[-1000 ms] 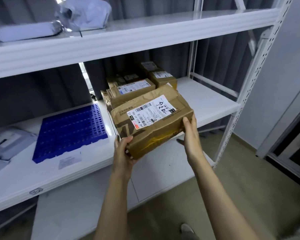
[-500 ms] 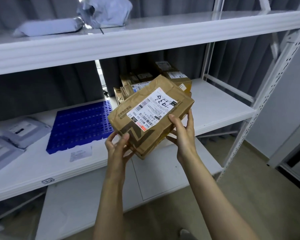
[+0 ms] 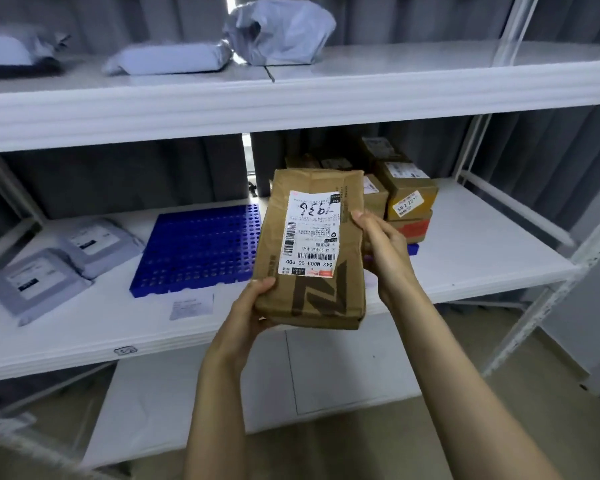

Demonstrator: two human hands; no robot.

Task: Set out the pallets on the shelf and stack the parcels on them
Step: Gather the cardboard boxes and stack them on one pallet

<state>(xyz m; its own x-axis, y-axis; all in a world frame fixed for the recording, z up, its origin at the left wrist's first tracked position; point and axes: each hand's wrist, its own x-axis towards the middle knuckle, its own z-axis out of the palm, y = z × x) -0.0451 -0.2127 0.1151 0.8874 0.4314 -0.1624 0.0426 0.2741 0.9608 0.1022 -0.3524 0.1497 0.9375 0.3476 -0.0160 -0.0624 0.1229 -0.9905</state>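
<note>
**Item 1.** Brown paper-wrapped rectangular parcel, creased, dark printed lettering on the lower face. It is held upright in the air in front of the middle shelf board, touching no shelf. In this view it overlaps the right edge of the pallet and hides part of the boxes behind. A white shipping label with barcodes and handwritten digits faces the camera, its print upside down.

**Item 2.** Left hand: grips the parcel's lower left corner, thumb laid on the front face, fingers hidden behind it.

**Item 3.** Right hand: clasps the right edge about halfway up, fingers curled round to the back, one fingertip showing on the front edge.

**Item 4.** Blue perforated plastic pallet, flat on the middle shelf board, nothing on it.

**Item 5.** Stacked brown cardboard boxes, labelled, at the back of the same board to the right of the pallet. A blue corner shows beneath them.

**Item 6.** Small white paper slip, lying flat just in front of the pallet.

**Item 7.** Two grey plastic mailer bags, labelled, overlapping at the left end of the board.

**Item 8.** White metal shelving unit. The top board carries more grey plastic bags, one of them crumpled. Grey curtain behind.
</note>
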